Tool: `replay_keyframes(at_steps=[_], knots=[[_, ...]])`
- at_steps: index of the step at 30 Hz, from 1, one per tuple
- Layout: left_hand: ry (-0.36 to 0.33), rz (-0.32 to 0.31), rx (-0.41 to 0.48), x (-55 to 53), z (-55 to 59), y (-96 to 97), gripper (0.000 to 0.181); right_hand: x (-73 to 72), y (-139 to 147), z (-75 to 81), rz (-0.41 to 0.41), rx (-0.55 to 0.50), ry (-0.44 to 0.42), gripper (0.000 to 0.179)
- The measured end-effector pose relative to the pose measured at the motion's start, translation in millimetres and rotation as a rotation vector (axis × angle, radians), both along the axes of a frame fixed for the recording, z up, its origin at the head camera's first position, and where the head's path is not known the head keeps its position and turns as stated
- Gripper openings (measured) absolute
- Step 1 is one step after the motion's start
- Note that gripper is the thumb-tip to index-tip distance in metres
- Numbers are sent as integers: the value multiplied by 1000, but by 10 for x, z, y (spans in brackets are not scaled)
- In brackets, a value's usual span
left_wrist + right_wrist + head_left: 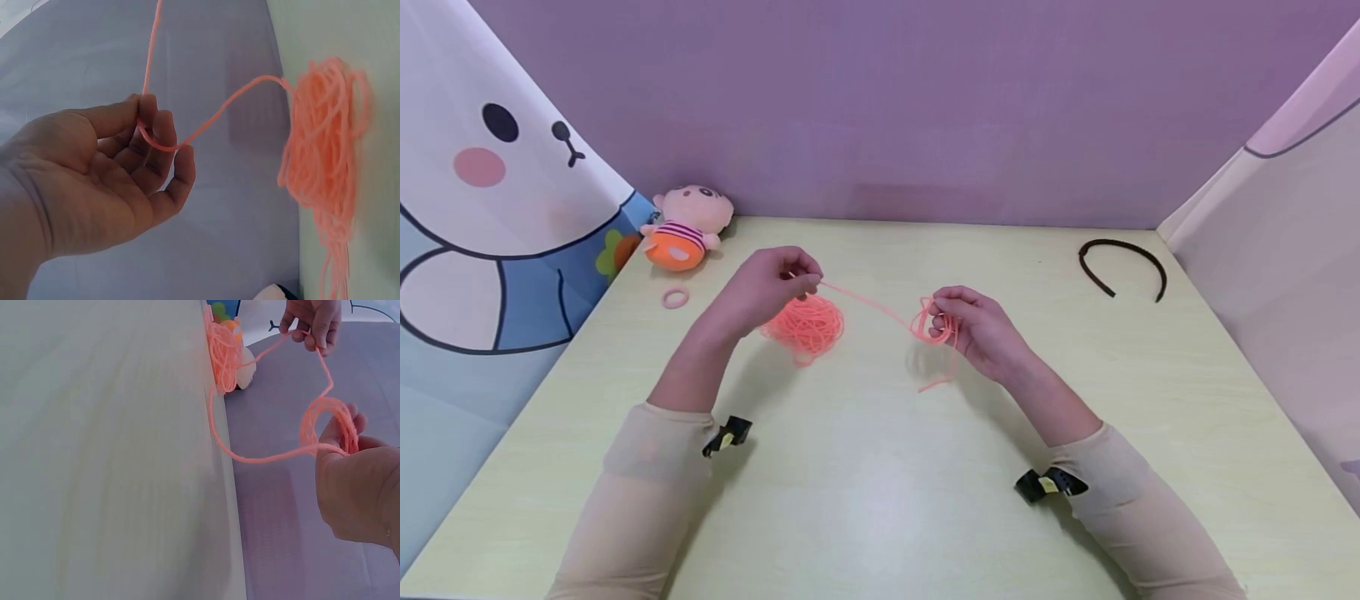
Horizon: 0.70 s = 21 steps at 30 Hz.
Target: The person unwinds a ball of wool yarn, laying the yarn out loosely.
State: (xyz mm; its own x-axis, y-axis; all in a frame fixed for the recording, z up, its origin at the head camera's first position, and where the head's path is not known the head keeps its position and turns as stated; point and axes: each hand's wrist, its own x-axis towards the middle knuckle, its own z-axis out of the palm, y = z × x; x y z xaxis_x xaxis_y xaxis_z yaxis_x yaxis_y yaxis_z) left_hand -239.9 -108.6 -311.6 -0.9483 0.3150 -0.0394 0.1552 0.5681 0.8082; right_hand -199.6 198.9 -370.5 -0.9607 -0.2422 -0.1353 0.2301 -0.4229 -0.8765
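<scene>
A loose pile of coral-pink cord (808, 327) lies on the table, slightly left of the middle. Above it, my left hand (772, 283) pinches the strand between thumb and index finger; in the left wrist view the strand (234, 97) sags from those fingers to the pile. My right hand (981, 329) holds a small round coil (922, 321) of the same cord, with the thumb across it in the right wrist view. A strand (868, 302) runs between both hands. From the coil a loose end (934, 386) hangs toward the table.
A plush doll (681, 233) in orange sits at the back left corner, with a pink ring (675, 297) in front of it. At the back right lies a black headband (1123, 243). A purple backdrop (910, 108) rises behind the table (865, 492).
</scene>
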Motion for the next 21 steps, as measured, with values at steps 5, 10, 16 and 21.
replay_keyframes(at_steps=[5, 10, 16, 21], knots=[[19, 116, -3, -67, -6, -123, 18, 3, 8, -5, 16, -14, 17, 7], [63, 237, 2, -108, -9, -214, 17, 2, 15, -12, 32, -22, 24, 7], [63, 178, -74, -94, -55, -109, 23, 22, 10, 10, 111, -14, 55, 8], [21, -21, -26, 30, -90, 180, 23, 46, 3, 17, 241, -30, 140, 16]])
